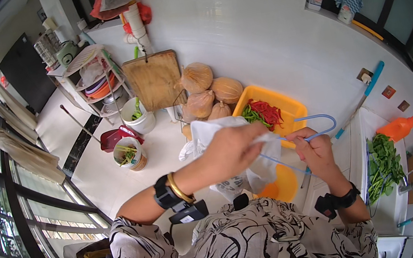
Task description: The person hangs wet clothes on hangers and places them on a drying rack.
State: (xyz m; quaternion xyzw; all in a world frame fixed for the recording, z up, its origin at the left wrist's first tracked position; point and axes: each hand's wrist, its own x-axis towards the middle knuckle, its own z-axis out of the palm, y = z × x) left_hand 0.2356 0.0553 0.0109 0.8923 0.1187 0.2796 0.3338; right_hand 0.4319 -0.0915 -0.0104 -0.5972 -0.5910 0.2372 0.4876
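My left hand (243,147) is closed on the upper part of a white plastic bag (201,132), pinching it in front of my chest. The bag hangs crumpled below that hand, with some dark print on it. To its right, my right hand (314,150) grips a thin blue coated wire (326,118), bent like a clothes hanger. One curved end loops out beyond the right hand, and a straight length runs back toward the bag. Whether the wire passes through the bag's edge, I cannot tell. Just beyond both hands, a yellow basin (293,105) holds red chillies (266,114) and green chillies (252,114).
Several pumpkins (227,89) are piled by the wall, next to a wooden cutting board (154,80). White buckets (141,119) and a red dustpan (111,139) stand on the left. Leafy greens (383,164) lie by the sink on the right, near an orange bottle (397,129).
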